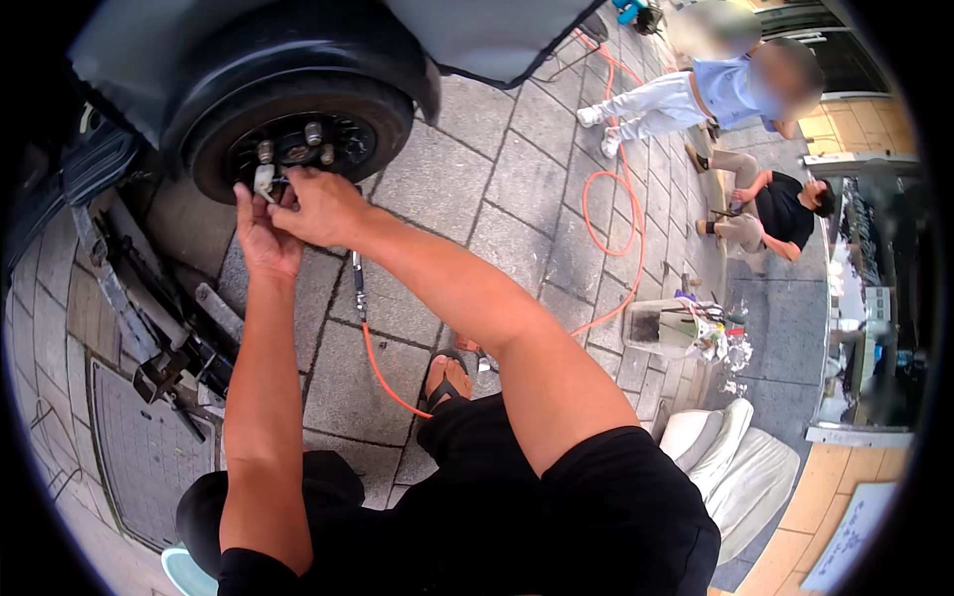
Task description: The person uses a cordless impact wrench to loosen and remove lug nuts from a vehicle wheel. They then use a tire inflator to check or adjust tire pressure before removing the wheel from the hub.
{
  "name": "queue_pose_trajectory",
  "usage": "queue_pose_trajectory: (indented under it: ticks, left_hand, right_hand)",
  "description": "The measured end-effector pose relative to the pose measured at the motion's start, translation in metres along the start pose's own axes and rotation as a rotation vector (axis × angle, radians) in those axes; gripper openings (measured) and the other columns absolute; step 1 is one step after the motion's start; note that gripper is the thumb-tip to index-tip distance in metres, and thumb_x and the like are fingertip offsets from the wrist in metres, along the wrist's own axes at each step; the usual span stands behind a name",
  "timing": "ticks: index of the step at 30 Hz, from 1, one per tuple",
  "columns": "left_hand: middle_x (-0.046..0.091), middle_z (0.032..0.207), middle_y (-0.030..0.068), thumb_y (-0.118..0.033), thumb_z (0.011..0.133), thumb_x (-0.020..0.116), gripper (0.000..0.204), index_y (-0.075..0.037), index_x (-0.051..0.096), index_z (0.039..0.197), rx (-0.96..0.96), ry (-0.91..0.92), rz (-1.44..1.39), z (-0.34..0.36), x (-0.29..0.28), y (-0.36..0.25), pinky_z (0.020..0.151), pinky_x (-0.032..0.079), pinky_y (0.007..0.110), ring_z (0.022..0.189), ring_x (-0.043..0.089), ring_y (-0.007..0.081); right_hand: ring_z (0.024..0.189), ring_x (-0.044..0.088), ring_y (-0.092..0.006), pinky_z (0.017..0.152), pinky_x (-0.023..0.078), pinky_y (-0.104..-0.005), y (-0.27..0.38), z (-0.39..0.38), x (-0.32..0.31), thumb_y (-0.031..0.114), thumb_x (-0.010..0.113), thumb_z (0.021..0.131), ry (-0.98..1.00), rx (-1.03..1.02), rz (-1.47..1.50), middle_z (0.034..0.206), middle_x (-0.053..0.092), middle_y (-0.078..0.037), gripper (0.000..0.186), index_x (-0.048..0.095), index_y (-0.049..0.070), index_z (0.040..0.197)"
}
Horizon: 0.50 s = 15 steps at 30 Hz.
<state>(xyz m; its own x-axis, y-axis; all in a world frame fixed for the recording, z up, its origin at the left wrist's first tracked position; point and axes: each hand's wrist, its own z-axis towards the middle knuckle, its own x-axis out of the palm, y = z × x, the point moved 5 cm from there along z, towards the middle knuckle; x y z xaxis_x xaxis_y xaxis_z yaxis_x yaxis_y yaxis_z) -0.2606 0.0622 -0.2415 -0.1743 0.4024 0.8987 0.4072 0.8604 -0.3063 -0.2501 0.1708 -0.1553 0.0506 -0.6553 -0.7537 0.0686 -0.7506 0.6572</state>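
Observation:
Both of my hands are raised at the lower rim of a black wheel [298,94] on a grey vehicle. My left hand [266,238] is palm up with its fingers curled around the lower end of a small whitish piece [263,180], whose exact kind I cannot tell. My right hand [326,209] comes in from the right, fingers pinched together against that piece; what lies between its fingertips is hidden. Just above them, metal studs or nuts [314,132] stand out from the wheel's hub [296,154].
A jack-like metal frame [149,298] lies left of my arms. An orange air hose [370,363] with a metal fitting [359,283] runs over the paving. At right are a seated person [770,209], a standing person [696,94], a plastic bin [661,328] and pale cloth-like sacks [740,467].

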Motion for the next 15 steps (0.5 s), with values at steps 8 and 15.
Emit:
queue_pose_trajectory:
  ticks: [8, 15]
  left_hand:
    - [0.063, 0.142, 0.0063, -0.057, 0.106, 0.052, 0.057, -0.014, 0.059, 0.142, -0.082, -0.023, 0.028, 0.000, 0.010, 0.025, 0.114, 0.046, 0.045, 0.132, 0.058, 0.0267]
    - [0.054, 0.153, 0.0110, -0.063, 0.107, 0.042, 0.068, -0.010, 0.050, 0.150, -0.165, -0.035, 0.098, -0.009, 0.015, 0.026, 0.118, 0.043, 0.048, 0.140, 0.053, 0.0303]
  right_hand:
    - [0.098, 0.072, -0.0443, 0.090, 0.058, -0.0517, -0.012, -0.010, -0.001, 0.034, 0.062, 0.091, -0.009, -0.002, -0.032, 0.101, 0.073, -0.029, 0.046, 0.068, -0.006, 0.112]
    - [0.096, 0.072, -0.0381, 0.087, 0.057, -0.0483, 0.002, -0.012, -0.012, 0.036, 0.064, 0.090, -0.155, -0.151, -0.311, 0.102, 0.075, -0.020, 0.037, 0.076, 0.002, 0.099]
